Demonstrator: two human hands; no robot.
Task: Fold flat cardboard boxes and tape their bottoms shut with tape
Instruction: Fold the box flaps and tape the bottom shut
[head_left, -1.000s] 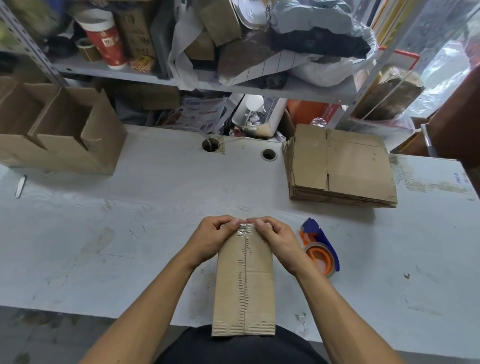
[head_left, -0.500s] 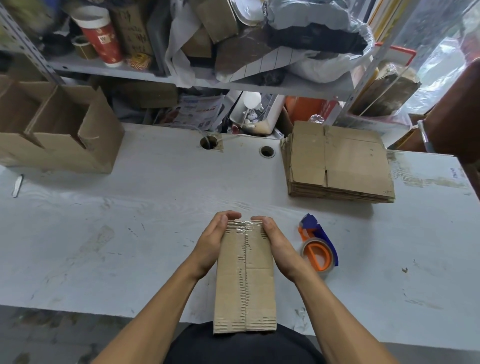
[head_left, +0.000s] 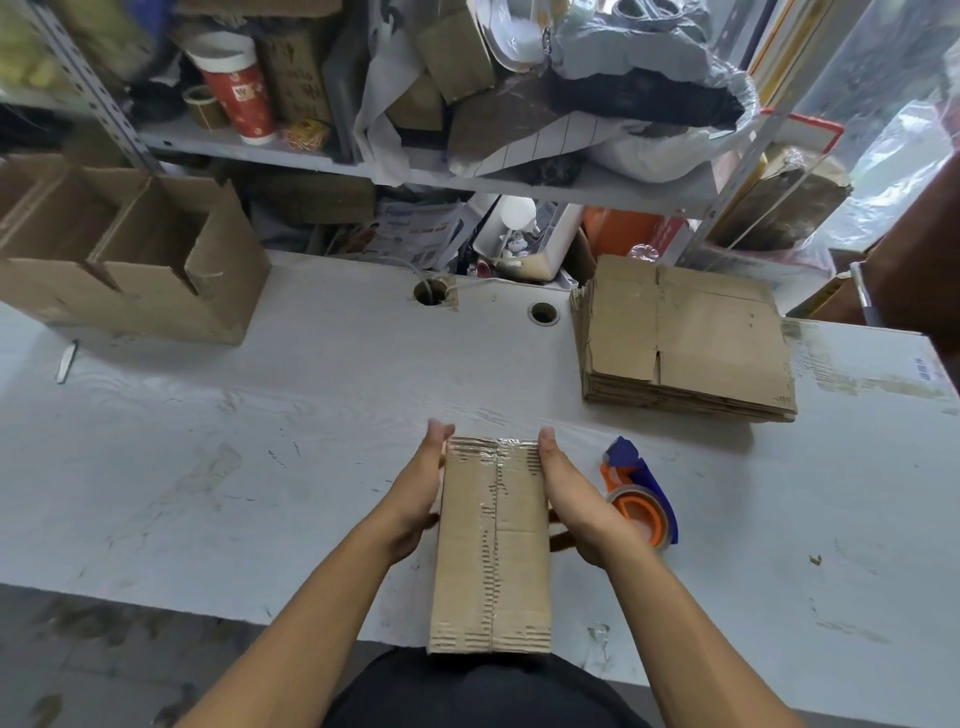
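Hands slid to box sides | taped box (head_left: 491, 540) between left grip (head_left: 418, 499), right grip (head_left: 571, 499) | fingers straight, pressing

The box (head_left: 491, 545) hides both hands' fingers (palms show), and the frame crops the open cartons (head_left: 119, 270).

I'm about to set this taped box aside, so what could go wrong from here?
1. The clear tape looks wrinkled at the far end of the box, so the seam may lift.
2. The tape dispenser lies close beside the right hand, which could knock it.
3. The hands, left included, only press the box's sides with straight fingers, so it might slip when lifted.
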